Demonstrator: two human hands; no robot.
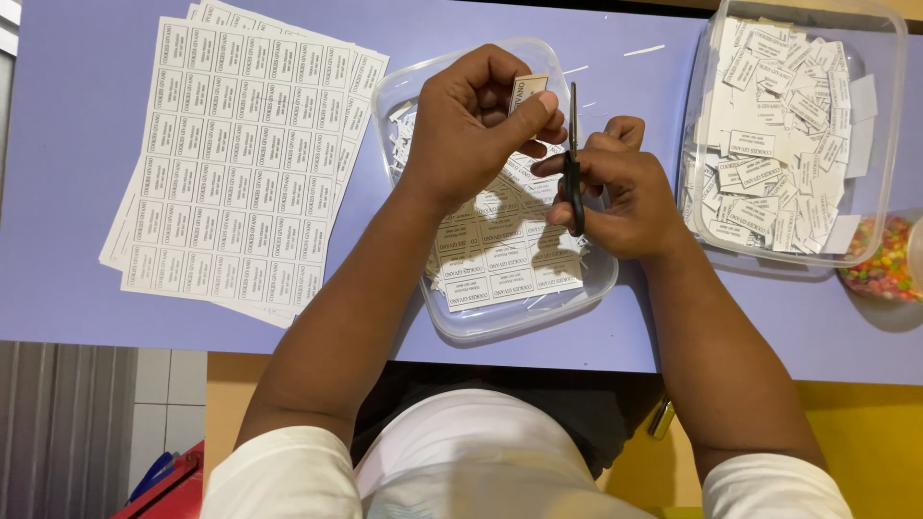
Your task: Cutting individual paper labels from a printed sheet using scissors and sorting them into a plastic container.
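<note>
Lilac surface across the upper two thirds of the frame, yellow floor and grey tiling along the bottom edge

Stacked uncut label sheets at upper left, fanned slightly, well apart from both hands

Clear shallow tray at centre, carrying a partly trimmed label sheet and thin paper offcuts

Deeper clear tub at upper right, heaped with cut labels; just beside it at the right edge, a container of coloured sweets

Left hand above the tray, closed in a pinch on a single small label, held upright between thumb and fingertips

Right hand just right of it, curled narrow around black scissors, blades pointing toward the top of the frame and seemingly together, standing right beside the pinched label

Judged step: trimming or freeing one label at the scissors, with the cut seemingly just being finished

Next move, as a guess: calls for carrying the loose label over to the heaped tub at upper right, then taking up the sheet in the tray for another cut, keeping the fingertips clear of the blades
</note>
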